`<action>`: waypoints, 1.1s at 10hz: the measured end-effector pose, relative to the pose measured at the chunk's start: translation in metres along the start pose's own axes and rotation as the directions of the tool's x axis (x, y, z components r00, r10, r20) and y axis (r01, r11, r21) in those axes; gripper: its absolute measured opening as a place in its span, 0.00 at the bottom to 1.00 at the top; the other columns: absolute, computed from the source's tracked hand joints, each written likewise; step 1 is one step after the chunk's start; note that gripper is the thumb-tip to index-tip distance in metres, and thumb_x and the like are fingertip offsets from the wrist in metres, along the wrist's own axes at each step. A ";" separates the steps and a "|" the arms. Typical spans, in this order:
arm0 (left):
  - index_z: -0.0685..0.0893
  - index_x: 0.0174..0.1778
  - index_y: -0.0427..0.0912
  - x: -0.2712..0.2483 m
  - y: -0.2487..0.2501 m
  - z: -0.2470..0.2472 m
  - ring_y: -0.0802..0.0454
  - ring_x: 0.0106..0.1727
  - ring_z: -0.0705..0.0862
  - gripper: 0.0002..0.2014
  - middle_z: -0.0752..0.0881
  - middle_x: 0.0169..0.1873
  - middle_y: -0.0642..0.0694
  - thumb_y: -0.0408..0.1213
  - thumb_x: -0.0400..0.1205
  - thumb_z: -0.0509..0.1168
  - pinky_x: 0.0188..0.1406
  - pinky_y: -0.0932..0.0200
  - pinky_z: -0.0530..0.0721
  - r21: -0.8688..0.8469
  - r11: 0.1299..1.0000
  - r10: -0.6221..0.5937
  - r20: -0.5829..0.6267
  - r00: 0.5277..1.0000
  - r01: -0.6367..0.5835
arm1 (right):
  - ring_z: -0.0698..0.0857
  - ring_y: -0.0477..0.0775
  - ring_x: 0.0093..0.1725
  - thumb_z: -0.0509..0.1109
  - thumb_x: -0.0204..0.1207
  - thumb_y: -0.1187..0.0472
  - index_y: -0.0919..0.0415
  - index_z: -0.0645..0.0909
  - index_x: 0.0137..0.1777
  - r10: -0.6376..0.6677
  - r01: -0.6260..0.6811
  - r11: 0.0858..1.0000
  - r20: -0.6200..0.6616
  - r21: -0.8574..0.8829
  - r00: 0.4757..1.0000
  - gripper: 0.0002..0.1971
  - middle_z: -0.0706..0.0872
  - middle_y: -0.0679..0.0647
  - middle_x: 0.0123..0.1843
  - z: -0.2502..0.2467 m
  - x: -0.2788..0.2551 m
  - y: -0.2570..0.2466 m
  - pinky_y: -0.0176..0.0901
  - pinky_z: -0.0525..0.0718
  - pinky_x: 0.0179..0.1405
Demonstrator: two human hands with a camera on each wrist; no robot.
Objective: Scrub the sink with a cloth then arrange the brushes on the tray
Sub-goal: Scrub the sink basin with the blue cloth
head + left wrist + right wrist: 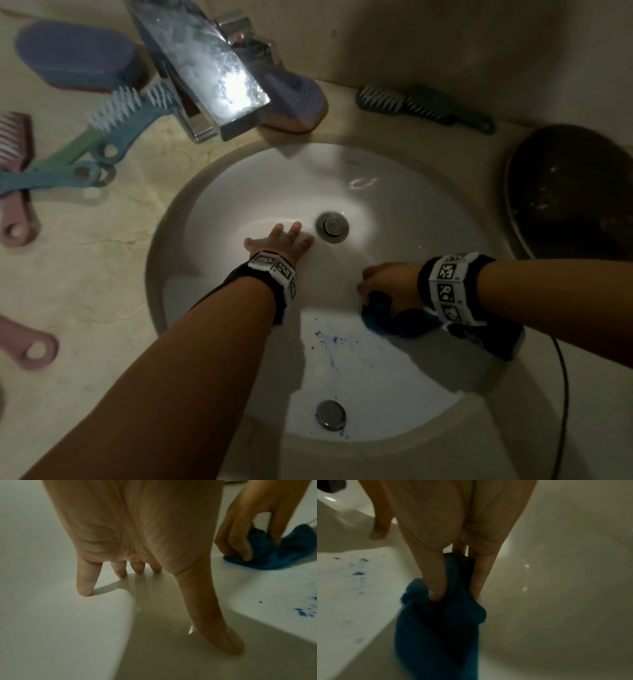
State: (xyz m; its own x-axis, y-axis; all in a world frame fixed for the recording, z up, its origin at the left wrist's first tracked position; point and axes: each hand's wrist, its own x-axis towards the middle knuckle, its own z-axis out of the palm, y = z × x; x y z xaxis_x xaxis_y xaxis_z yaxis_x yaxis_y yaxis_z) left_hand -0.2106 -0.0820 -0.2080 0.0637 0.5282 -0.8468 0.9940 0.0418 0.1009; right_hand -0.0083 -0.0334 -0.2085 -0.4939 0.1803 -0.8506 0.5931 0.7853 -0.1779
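Sink [239, 178], the round white ceramic basin sunk into the beige marble tabletop [85, 281], holds both hands right now. Left hand [279, 241] lies flat with fingers spread straight, fingertips [84, 589] pressing the basin wall just left of the metal drain plug [331, 226]. Right hand [387, 282] sits right of the drain, fingers and thumb curled and pinching the dark blue fluffy cloth [394, 318], which is bunched against the basin surface. Blue specks and smears [334, 342] dot the white surface nearer the camera than the drain, between the two forearms. Chrome tap [209, 75] juts over the sink's far rim. Brushes lie on the tabletop around the sink: a purple block brush [78, 58], teal long-handled brushes [113, 126] and pink ones [13, 178] to its left, another purple brush [294, 99] behind the tap, a dark green brush [421, 106] at the far right. Dark round tray [575, 202] rests right of the sink.
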 end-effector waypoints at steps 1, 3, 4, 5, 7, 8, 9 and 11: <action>0.39 0.82 0.58 0.001 0.000 0.000 0.45 0.84 0.38 0.62 0.33 0.82 0.52 0.45 0.64 0.80 0.75 0.26 0.56 -0.012 1.000 -0.013 -0.010 1.000 0.013 | 0.75 0.58 0.69 0.69 0.76 0.63 0.52 0.77 0.68 0.097 -0.098 0.994 -0.027 -0.039 0.995 0.21 0.73 0.56 0.72 -0.004 -0.003 0.019 0.46 0.74 0.66; 0.41 0.82 0.57 -0.002 0.001 -0.001 0.45 0.84 0.38 0.51 0.34 0.82 0.52 0.44 0.74 0.73 0.76 0.26 0.54 -0.060 0.998 0.008 -0.033 0.999 -0.010 | 0.78 0.59 0.63 0.74 0.71 0.60 0.54 0.74 0.64 0.080 -0.093 0.992 0.147 0.087 0.986 0.22 0.75 0.56 0.68 0.017 -0.024 0.001 0.47 0.78 0.62; 0.41 0.82 0.57 -0.005 0.001 -0.002 0.45 0.84 0.39 0.47 0.35 0.83 0.51 0.44 0.77 0.70 0.76 0.26 0.54 -0.057 0.998 0.014 -0.035 0.999 -0.016 | 0.78 0.60 0.65 0.76 0.69 0.63 0.56 0.72 0.67 0.001 -0.028 0.991 0.207 0.130 0.978 0.27 0.75 0.59 0.68 0.020 -0.020 -0.025 0.49 0.79 0.63; 0.41 0.83 0.57 -0.006 0.001 -0.003 0.44 0.84 0.39 0.46 0.35 0.83 0.51 0.43 0.78 0.69 0.76 0.26 0.55 -0.063 0.998 0.022 -0.038 0.999 -0.025 | 0.78 0.61 0.65 0.78 0.67 0.64 0.55 0.71 0.69 0.022 -0.044 0.995 0.229 0.093 0.973 0.31 0.74 0.59 0.68 0.011 -0.013 -0.030 0.51 0.80 0.64; 0.42 0.83 0.57 -0.008 0.000 -0.002 0.45 0.84 0.38 0.49 0.35 0.83 0.51 0.43 0.76 0.71 0.76 0.26 0.54 -0.064 0.998 0.026 -0.034 0.999 -0.028 | 0.81 0.64 0.58 0.79 0.64 0.59 0.56 0.70 0.64 0.190 -0.196 0.980 0.152 0.023 0.970 0.30 0.74 0.60 0.63 0.001 -0.014 -0.012 0.55 0.85 0.55; 0.42 0.83 0.56 -0.009 0.000 -0.003 0.45 0.84 0.39 0.49 0.35 0.83 0.51 0.43 0.76 0.71 0.76 0.26 0.54 -0.068 0.997 0.030 -0.040 0.999 -0.032 | 0.82 0.62 0.57 0.76 0.67 0.57 0.55 0.71 0.64 0.198 -0.214 0.974 0.177 0.077 0.964 0.26 0.77 0.60 0.63 0.013 -0.013 -0.018 0.54 0.84 0.54; 0.43 0.83 0.55 -0.009 0.000 -0.004 0.44 0.84 0.40 0.49 0.37 0.83 0.50 0.43 0.75 0.72 0.76 0.27 0.55 -0.058 0.998 0.032 -0.048 0.998 -0.035 | 0.82 0.61 0.58 0.73 0.71 0.58 0.56 0.70 0.66 0.174 -0.203 0.970 0.204 0.133 0.963 0.24 0.80 0.59 0.63 0.018 -0.010 -0.029 0.52 0.82 0.54; 0.40 0.83 0.53 -0.031 0.005 0.001 0.39 0.84 0.40 0.52 0.37 0.83 0.42 0.49 0.74 0.72 0.79 0.28 0.47 0.083 0.995 0.060 -0.105 0.993 -0.051 | 0.81 0.58 0.54 0.75 0.71 0.57 0.58 0.69 0.68 0.137 -0.177 0.953 0.171 0.246 0.976 0.27 0.82 0.60 0.63 0.008 -0.003 -0.059 0.49 0.81 0.55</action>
State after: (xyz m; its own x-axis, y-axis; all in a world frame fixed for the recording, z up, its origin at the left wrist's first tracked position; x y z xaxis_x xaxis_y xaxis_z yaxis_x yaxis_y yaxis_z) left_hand -0.2071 -0.0992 -0.1820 0.1136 0.6161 -0.7794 0.9934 -0.0563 0.1003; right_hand -0.0363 -0.0848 -0.2000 -0.2918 0.1820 -0.9390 0.8091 0.5705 -0.1409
